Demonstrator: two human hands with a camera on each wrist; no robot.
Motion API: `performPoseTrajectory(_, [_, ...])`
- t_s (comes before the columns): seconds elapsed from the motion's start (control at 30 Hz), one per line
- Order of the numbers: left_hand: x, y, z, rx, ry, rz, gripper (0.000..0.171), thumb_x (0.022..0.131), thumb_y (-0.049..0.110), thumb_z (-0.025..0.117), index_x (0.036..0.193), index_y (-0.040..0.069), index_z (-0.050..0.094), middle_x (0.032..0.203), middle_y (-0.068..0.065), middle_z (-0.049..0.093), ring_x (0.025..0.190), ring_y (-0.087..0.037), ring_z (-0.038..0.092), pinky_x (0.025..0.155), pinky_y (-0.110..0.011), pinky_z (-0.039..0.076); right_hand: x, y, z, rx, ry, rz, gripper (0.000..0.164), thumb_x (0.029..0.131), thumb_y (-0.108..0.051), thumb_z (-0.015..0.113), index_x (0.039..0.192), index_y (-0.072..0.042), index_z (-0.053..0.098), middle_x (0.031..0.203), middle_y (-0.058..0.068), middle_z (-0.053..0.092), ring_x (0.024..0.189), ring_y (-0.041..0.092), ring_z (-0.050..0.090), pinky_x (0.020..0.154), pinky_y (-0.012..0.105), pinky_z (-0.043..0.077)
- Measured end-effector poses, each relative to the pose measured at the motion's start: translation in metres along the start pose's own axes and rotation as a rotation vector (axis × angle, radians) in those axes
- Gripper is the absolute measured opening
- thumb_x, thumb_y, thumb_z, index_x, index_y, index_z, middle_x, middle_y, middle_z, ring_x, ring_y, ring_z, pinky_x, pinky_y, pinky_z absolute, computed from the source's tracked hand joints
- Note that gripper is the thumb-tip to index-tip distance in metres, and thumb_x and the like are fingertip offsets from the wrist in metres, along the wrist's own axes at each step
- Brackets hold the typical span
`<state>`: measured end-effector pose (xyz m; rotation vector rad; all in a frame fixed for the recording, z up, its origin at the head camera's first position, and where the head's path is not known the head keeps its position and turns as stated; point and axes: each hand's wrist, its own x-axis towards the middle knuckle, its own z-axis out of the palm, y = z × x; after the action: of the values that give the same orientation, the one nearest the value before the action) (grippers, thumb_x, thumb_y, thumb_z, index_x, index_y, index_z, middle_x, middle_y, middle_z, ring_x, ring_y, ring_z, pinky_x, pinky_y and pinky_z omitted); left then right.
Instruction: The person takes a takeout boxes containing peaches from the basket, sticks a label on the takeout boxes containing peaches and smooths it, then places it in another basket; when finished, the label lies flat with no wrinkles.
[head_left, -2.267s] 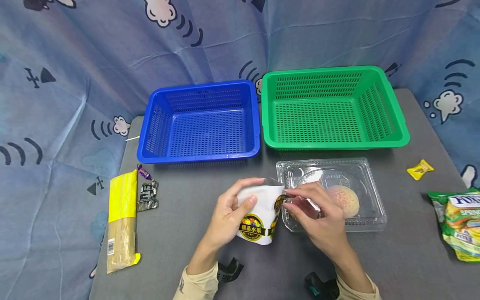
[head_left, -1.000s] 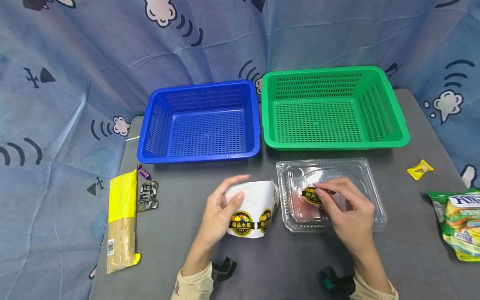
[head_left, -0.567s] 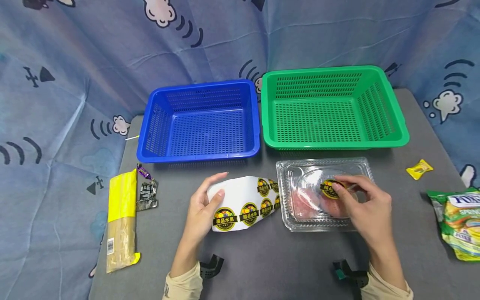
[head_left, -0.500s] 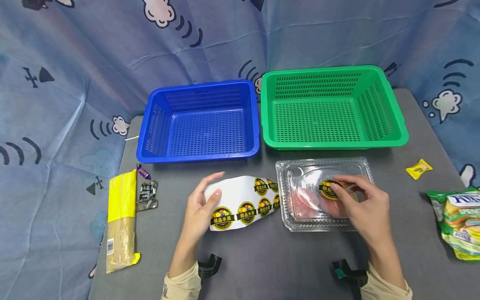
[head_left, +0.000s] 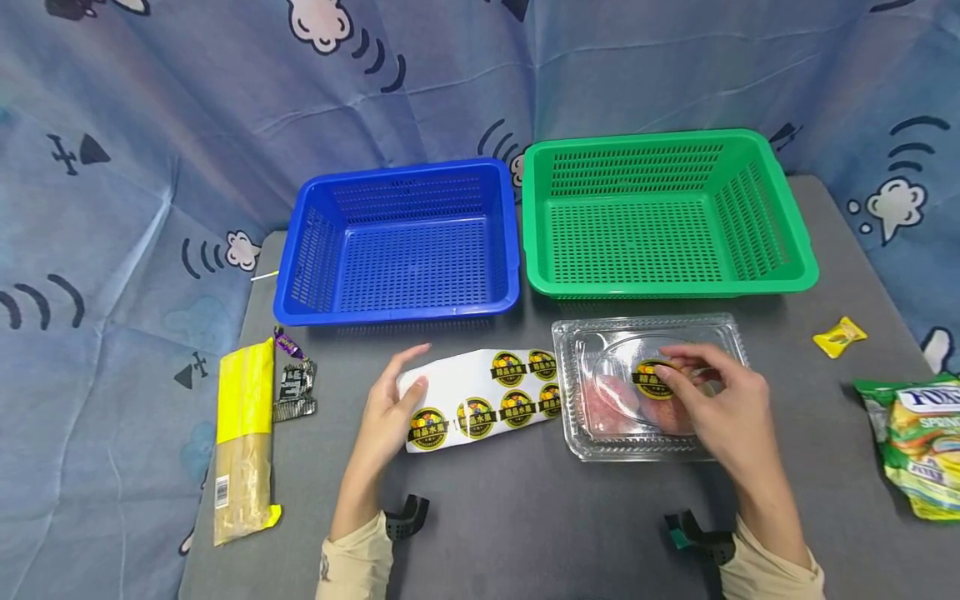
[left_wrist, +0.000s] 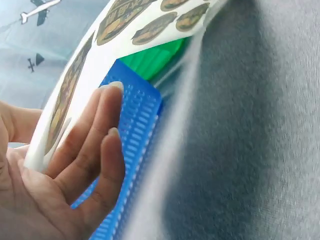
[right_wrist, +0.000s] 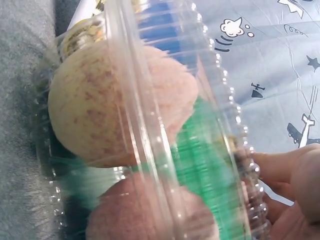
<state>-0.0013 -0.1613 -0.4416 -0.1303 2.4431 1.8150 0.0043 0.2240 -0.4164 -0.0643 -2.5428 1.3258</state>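
My left hand (head_left: 384,423) grips the left end of a white sticker sheet (head_left: 459,385), thumb on top and the other fingers behind it. Round black-and-gold fruit stickers line the sheet, whose right end meets the side of a clear plastic clamshell box (head_left: 573,446). Pinkish, speckled peaches (right_wrist: 90,110) fill part of this closed box, as the right wrist view shows close up. Between thumb and fingertips my right hand (head_left: 726,402) pinches one loose round sticker (head_left: 651,380), held over the middle of the lid. The hand hides the box's right part.
Behind stand a blue basket (head_left: 397,318) and a green basket (head_left: 667,289). To the left lie a yellow noodle pack (head_left: 245,392), a black wrapper (head_left: 296,387) and a purple candy (head_left: 288,343). At right are a yellow candy (head_left: 840,337) and a green snack bag (head_left: 918,450).
My right hand has peeled a sticker off the sheet and carried it right, over the box lid, then slightly left. My left hand has moved left, and the curled sheet now lies flatter.
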Motion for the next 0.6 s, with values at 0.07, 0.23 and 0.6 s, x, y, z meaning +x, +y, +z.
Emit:
performPoseTrajectory(0.07, [0.002,-0.004,-0.002,0.024,-0.005,-0.026,0.049,0.103,0.001,0.057,0.151,0.012,0.057,0.161,-0.012,0.052,0.157,-0.031,0.036,0.130,-0.057,0.023,0.001,0.000,0.000,-0.012,-0.008,0.000,0.026,0.086,0.004,0.084,0.110,-0.005,0.080,0.087,-0.031,0.063,0.079,-0.008,0.057,0.074,0.006,0.044])
performPoseTrajectory(0.23, [0.005,-0.013,-0.005,0.106,0.006,-0.093,0.050,0.104,0.004,0.057,0.154,0.012,0.053,0.165,-0.017,0.046,0.158,-0.038,0.034,0.130,-0.061,0.023,0.001,-0.002,0.001,-0.047,-0.012,0.012,0.024,0.088,0.001,0.084,0.111,-0.005,0.079,0.087,-0.027,0.062,0.078,-0.007,0.055,0.072,0.006,0.043])
performPoseTrajectory(0.6, [0.007,-0.030,-0.006,0.434,0.157,-0.191,0.060,0.102,0.026,0.069,0.157,0.015,0.047,0.126,-0.015,0.066,0.087,-0.025,0.067,0.073,-0.041,0.051,0.000,-0.004,0.007,-0.073,-0.004,0.060,0.024,0.087,0.000,0.085,0.111,-0.004,0.079,0.084,-0.019,0.062,0.078,-0.008,0.054,0.067,0.006,0.042])
